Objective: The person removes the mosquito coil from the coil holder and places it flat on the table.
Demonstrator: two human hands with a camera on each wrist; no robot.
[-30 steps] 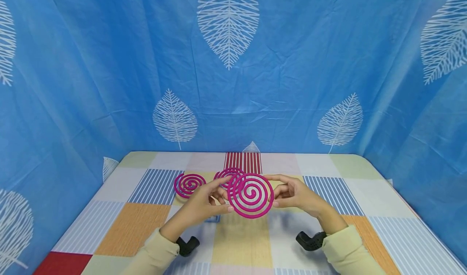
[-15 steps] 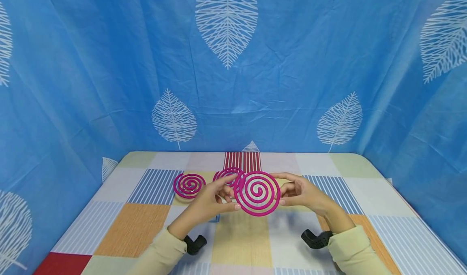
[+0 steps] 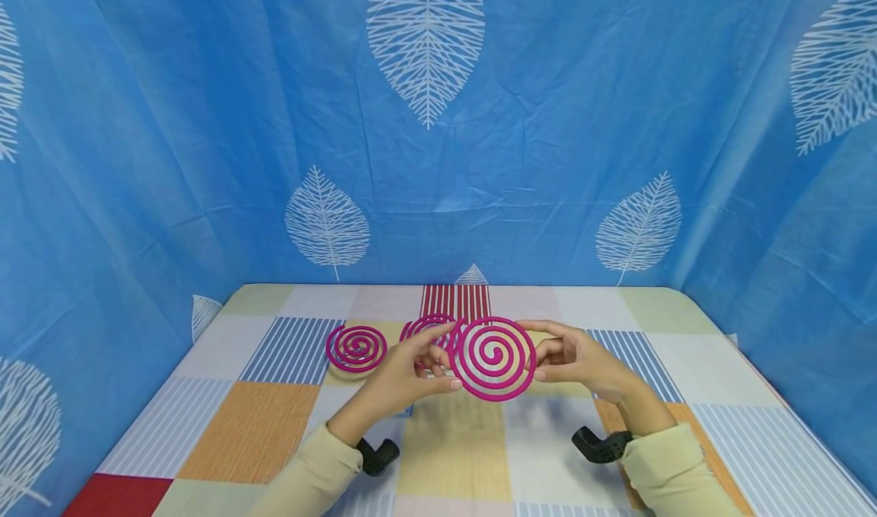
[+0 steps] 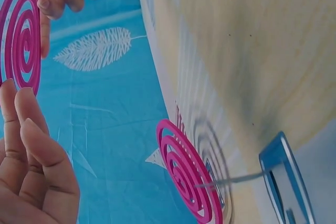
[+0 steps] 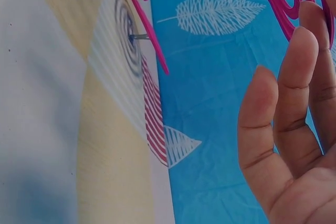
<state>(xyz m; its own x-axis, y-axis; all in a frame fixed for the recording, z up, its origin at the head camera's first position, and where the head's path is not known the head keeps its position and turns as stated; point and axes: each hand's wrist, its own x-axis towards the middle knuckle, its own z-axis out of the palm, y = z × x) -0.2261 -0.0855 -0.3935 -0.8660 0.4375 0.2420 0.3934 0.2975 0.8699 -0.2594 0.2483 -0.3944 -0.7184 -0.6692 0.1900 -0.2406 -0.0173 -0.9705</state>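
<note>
Both hands hold a magenta mosquito coil (image 3: 495,357) upright between them, raised above the table. My left hand (image 3: 404,376) grips its left edge, thumb low and index finger at the top. On the opposite edge, my right hand (image 3: 582,361) pinches with thumb and index finger while its other fingers curl loosely. In the left wrist view the held coil (image 4: 25,51) appears nearly edge-on above the left fingertips (image 4: 23,95). A second coil (image 3: 432,317) sits behind, partly hidden by the left hand and the held coil. To its left is a third coil (image 3: 357,346).
A thin metal support (image 4: 236,178) runs by the second coil, which stands off the patchwork tablecloth (image 3: 452,456). Near it lies a blue-edged rectangular piece (image 4: 286,177). Blue leaf-print curtains (image 3: 534,121) enclose the table. Black devices (image 3: 378,456) are strapped at both wrists.
Both hands have shifted to the right and slightly upward in the head view, carrying the held coil along. The two other coils have stayed in place.
</note>
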